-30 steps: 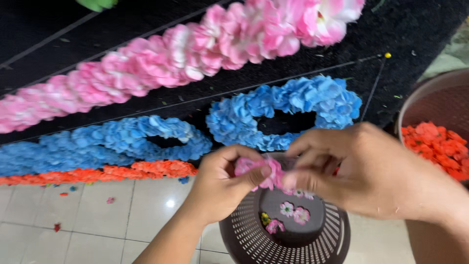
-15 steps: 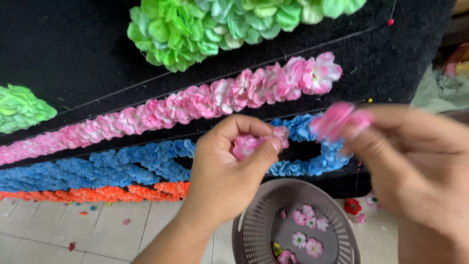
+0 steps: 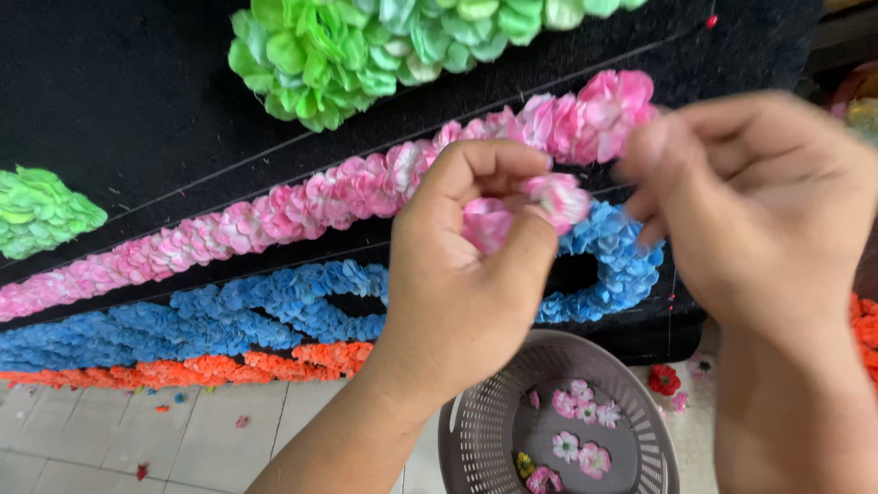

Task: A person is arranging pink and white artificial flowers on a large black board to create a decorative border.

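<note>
Petals: pink cloth petals [image 3: 526, 209] pinched in left hand [image 3: 462, 274], in front of black board [image 3: 110, 110].
L fingers: curled shut on petals, thumb pressed against them.
R hand [image 3: 759, 210]: blurred, fingertips bunched just beside petals; hold can't be told.
Board: pink garland [image 3: 302, 206], blue garland [image 3: 274, 306], orange strip [image 3: 210, 366], green clusters [image 3: 366, 50] pinned.
Below: grey basket [image 3: 476, 430] w/ loose flowers.

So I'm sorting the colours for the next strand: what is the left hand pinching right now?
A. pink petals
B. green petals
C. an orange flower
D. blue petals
A: the left hand has its fingertips closed on a small bunch of pink petals, held up in front of the pink garland and the blue garland.
</note>
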